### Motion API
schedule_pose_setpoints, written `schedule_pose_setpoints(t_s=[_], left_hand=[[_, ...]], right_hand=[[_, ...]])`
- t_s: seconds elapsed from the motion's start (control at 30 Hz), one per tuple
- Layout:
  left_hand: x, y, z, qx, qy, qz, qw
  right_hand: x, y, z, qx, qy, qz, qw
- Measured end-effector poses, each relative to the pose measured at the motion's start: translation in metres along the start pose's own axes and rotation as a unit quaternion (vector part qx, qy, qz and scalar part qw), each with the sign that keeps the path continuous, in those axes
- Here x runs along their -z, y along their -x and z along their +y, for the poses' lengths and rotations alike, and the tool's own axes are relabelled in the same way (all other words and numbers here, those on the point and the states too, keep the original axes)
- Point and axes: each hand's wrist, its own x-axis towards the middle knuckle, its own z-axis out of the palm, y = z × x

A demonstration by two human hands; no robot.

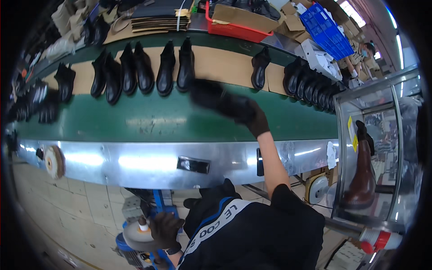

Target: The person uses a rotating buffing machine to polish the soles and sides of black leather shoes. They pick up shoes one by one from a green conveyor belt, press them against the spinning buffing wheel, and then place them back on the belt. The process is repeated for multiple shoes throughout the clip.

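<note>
My right hand [257, 120], in a dark glove, reaches out over the green bench. It is closed round one end of a black boot [218, 100], which is tilted sideways in the air and blurred by motion. Low on the left, my left hand [165, 230], gloved too, is beside a round buffing wheel [135, 235] with its fingers somewhat apart; nothing shows in them. Beyond the held boot, black ankle boots [166, 72] stand in a row on brown cardboard [234, 67]. A single black boot [260, 69] stands apart, right of that row.
A metal ledge [139, 163] edges the green conveyor bench [148, 117]; a small dark tray [193, 164] lies on it. More boots [310, 85] stand far right, near a glass-sided cabinet [378, 148]. At the back are a red crate [238, 29] and a blue crate [326, 31]. Another person [360, 56] is beyond.
</note>
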Motion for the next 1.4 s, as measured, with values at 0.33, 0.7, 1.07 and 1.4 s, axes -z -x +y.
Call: schedule_pose_setpoints(t_s=[0.33,0.7,1.07,1.4], left_hand=[[-0.039,-0.065,-0.009,0.182,-0.245,0.270,0.913],[-0.005,-0.037,-0.054,0.179,-0.282,0.312,0.890],[0.085,0.003,-0.083,-0.002,-0.630,0.088,0.772],[0.157,0.010,-0.141,0.019,-0.142,0.213,0.966]], right_hand=[[0.108,-0.291,0.008,0.219,0.575,0.242,0.750],[-0.031,-0.046,0.183,0.036,0.578,-0.176,0.796],[-0.058,0.067,0.227,0.128,0.781,-0.282,0.542],[-0.093,0.144,0.249,0.065,0.791,-0.377,0.477]])
